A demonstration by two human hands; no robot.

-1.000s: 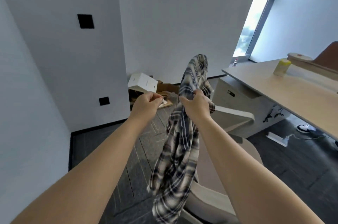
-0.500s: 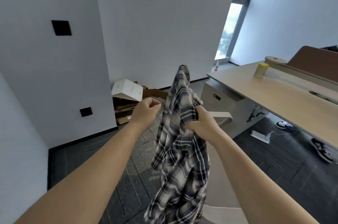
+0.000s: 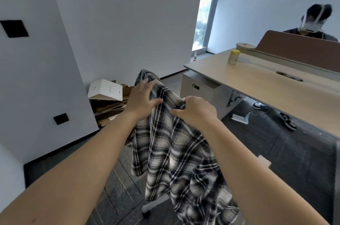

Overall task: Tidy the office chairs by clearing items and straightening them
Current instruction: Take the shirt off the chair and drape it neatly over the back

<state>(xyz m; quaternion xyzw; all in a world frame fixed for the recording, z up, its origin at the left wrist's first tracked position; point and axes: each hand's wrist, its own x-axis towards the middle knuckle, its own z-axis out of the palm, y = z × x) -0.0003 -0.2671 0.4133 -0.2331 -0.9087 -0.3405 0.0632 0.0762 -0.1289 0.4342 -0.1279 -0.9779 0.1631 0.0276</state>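
Note:
A black-and-white plaid shirt hangs in front of me, spread between both hands. My left hand holds its top edge, fingers laid over the fabric and thumb pressed against it. My right hand grips a bunch of the cloth a little to the right. Below the shirt a white chair leg with a caster shows, and a pale armrest tip sticks out at the right. The shirt and my arms hide the rest of the chair.
A long wooden desk runs along the right with a yellow-lidded jar, a brown divider and a person behind it. A drawer unit, power strip and shoe lie underneath. Flattened cardboard leans by the wall.
My left hand, a loose fist beside the shirt before, now holds its top edge. The shirt is lower and spread wider between both hands. My view has swung right.

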